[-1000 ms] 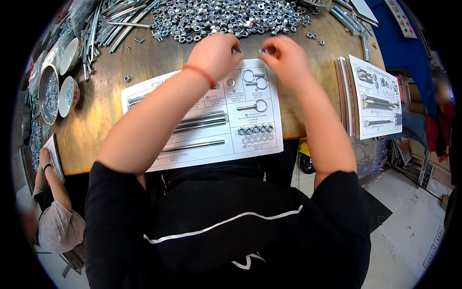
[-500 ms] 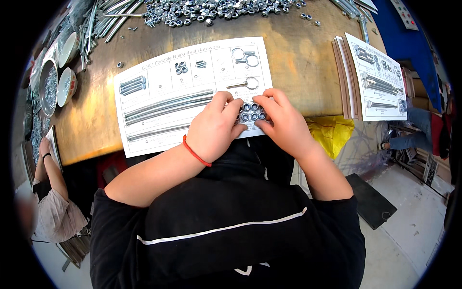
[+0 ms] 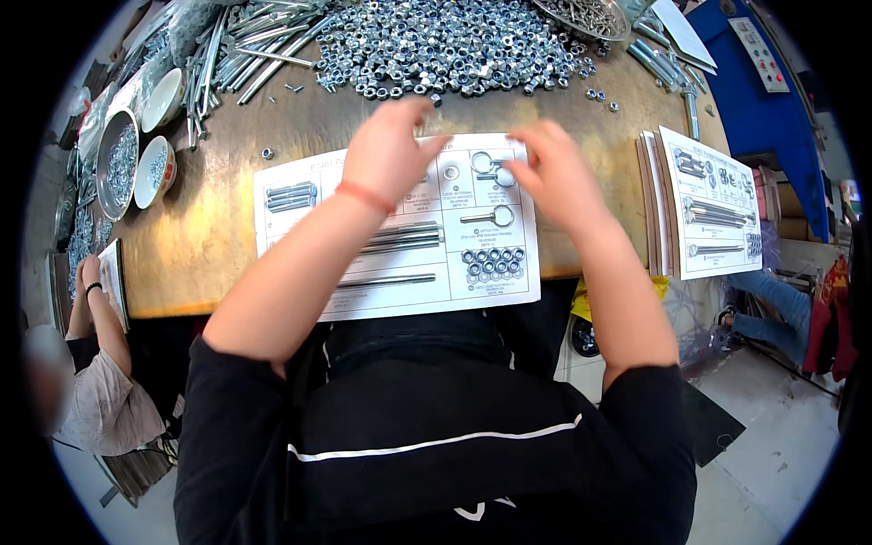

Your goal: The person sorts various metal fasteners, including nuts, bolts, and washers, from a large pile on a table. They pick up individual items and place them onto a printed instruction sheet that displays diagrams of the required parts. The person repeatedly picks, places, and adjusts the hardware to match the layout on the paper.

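Note:
A white hardware card (image 3: 418, 305) with boxes of pictured parts lies at the table's front edge. Above its upper middle is my left hand (image 3: 386, 150), slightly blurred, thumb and fingers apart and nothing seen between them. My right hand (image 3: 559, 173) hovers over the card's upper right corner, also with thumb and fingers spread. Rows of lock nuts (image 3: 493, 265) show in the card's lower right box; whether each is real or printed I cannot tell. Beyond my hands spreads a big heap of loose lock nuts (image 3: 445, 45).
Long bolts and rods (image 3: 272, 45) lie back left, near bowls (image 3: 154, 173) of small parts. A metal dish (image 3: 590, 14) of screws sits at the back. More cards (image 3: 713, 209) stand at the table's right edge. A co-worker (image 3: 109, 391) is at far left.
Both hands have left the nuts in the card's lower right box and moved forward toward the heap, opening apart. The view has shifted, showing more of the heap.

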The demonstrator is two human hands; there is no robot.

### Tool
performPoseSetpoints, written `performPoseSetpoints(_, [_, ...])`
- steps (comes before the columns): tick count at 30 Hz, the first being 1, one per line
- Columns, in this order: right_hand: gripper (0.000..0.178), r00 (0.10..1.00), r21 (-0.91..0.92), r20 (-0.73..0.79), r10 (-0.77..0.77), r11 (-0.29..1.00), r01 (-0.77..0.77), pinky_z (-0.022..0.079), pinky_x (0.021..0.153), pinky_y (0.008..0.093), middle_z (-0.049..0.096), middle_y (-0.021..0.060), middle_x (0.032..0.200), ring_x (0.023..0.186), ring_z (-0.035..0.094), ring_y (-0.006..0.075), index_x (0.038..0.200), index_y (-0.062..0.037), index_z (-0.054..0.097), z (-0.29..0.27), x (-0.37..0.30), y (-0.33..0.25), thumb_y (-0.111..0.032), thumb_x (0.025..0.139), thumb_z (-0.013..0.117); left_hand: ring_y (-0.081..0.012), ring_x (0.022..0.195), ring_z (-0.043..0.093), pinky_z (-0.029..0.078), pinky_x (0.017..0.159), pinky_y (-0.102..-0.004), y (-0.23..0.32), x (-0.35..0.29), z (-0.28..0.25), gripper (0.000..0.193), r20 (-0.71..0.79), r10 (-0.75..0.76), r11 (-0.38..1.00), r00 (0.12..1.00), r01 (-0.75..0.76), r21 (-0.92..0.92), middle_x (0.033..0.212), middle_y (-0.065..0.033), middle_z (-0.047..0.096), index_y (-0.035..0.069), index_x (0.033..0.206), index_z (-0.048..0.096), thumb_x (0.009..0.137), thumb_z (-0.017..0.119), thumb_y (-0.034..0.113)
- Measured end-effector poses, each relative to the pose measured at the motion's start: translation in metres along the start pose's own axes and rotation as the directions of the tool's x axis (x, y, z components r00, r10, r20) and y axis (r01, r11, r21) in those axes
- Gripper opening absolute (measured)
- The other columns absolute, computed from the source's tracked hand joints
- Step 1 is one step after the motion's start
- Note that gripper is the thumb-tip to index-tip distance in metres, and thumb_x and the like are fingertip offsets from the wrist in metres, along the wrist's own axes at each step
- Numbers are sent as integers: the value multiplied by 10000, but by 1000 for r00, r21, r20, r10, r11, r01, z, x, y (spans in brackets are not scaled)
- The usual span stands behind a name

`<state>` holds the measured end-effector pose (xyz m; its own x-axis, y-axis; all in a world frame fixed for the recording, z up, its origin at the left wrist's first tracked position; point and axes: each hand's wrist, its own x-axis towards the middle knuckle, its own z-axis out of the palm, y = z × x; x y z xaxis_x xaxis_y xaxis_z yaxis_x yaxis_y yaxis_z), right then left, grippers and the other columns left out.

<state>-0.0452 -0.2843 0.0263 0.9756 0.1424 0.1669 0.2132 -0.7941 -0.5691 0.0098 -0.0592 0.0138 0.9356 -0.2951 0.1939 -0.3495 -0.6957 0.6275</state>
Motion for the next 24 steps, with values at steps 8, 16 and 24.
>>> performPoseSetpoints(8, [179,998,-438,7,-57,897,54,514,812,430,625,108,1035,936,632,328,1016,-85,658,67,105,13,-162,855,640,-331,825,677,526,779,-413,-28,72,28,265,214,-165,986,963,155,60,873,-174,713,36,914,734,869,673,290])
performPoseSetpoints(16, [143,997,-86,-39,71,994,-74,510,778,428,645,113,924,887,628,315,907,-77,684,50,88,27,-203,839,675,-279,889,658,526,783,-396,-36,75,21,271,103,-40,995,994,30,96,956,-102,674,109,1059,709,850,700,280])
performPoseSetpoints(24, [109,995,-160,-93,-22,987,7,502,744,416,631,104,897,858,619,321,916,-71,659,54,110,36,-149,841,664,-331,872,665,535,773,-434,-31,91,4,214,267,-91,994,959,72,80,934,-140,684,73,937,715,869,670,270])
